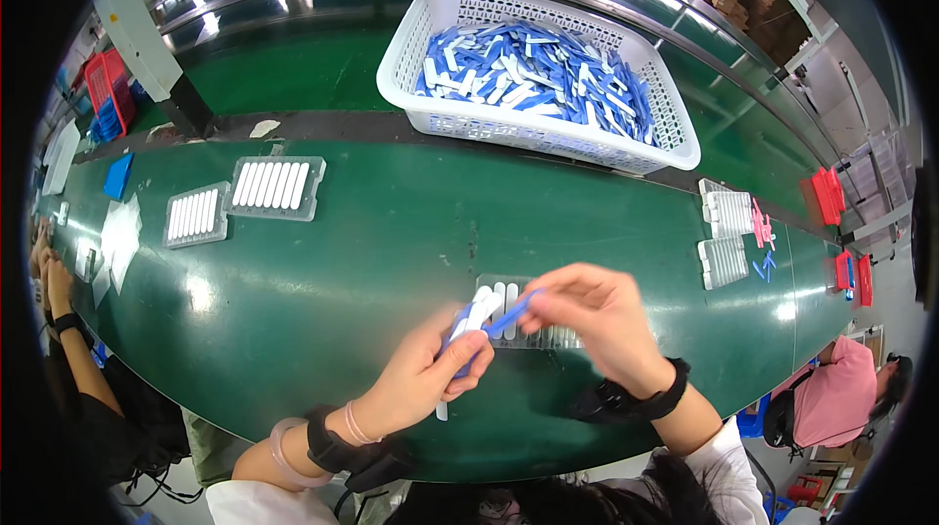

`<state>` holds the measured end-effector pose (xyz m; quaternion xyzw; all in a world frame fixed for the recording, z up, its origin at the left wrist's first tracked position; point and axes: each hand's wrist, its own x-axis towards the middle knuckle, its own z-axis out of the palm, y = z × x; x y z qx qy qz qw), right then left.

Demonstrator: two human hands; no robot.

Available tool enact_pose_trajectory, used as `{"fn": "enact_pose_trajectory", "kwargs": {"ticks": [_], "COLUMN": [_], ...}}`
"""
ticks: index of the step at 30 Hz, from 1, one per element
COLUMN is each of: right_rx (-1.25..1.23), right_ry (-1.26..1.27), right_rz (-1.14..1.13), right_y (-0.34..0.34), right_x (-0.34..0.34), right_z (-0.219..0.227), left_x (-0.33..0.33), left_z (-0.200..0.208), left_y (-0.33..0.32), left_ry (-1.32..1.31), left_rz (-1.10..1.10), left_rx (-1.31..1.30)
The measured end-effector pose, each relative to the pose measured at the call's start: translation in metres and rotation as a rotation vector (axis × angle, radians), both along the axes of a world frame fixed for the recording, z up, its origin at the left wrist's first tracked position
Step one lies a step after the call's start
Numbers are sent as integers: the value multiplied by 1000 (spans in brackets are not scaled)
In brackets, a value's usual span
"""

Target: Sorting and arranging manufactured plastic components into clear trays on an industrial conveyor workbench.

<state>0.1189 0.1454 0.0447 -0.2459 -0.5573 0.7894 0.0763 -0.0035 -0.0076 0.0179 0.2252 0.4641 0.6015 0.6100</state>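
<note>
My left hand (437, 359) is closed around a small bundle of flat white-and-blue plastic strips (476, 311) with rounded ends. With thumb and fingers, my right hand (599, 315) pinches the end of a blue strip (513, 315), whose other end reaches the bundle. Whether that strip is apart from the bundle I cannot tell. Under both hands lies a clear tray (528, 339) on the green table, with a few white strips (512, 296) upright side by side in its left part. My right hand covers some of the tray.
A white basket (430, 114) heaped with blue and white strips stands at the back. Two trays of white strips (274, 187) lie left, two more trays (725, 263) right, beside pink pieces (762, 223) and blue pieces (764, 266). Other people (831, 393) sit at both sides.
</note>
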Motion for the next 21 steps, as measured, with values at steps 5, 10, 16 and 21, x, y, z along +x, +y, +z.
{"fn": "enact_pose_trajectory", "kwargs": {"ticks": [5,10,16,21], "right_rx": [1171,1931,1315,346], "right_ry": [144,66,-16,-58], "right_rz": [8,342,113,116], "right_y": [11,-18,-25,-22], "right_x": [6,20,22,2], "right_z": [-13,-20,-9,-6], "left_x": [-3,-4,0,2], "left_z": [-4,-4,-10,-9], "left_y": [3,2,1,1], "left_ry": [-128,-279,-139,-42], "left_rz": [25,37,-29,-110], "left_rx": [-59,-57,26,84]}}
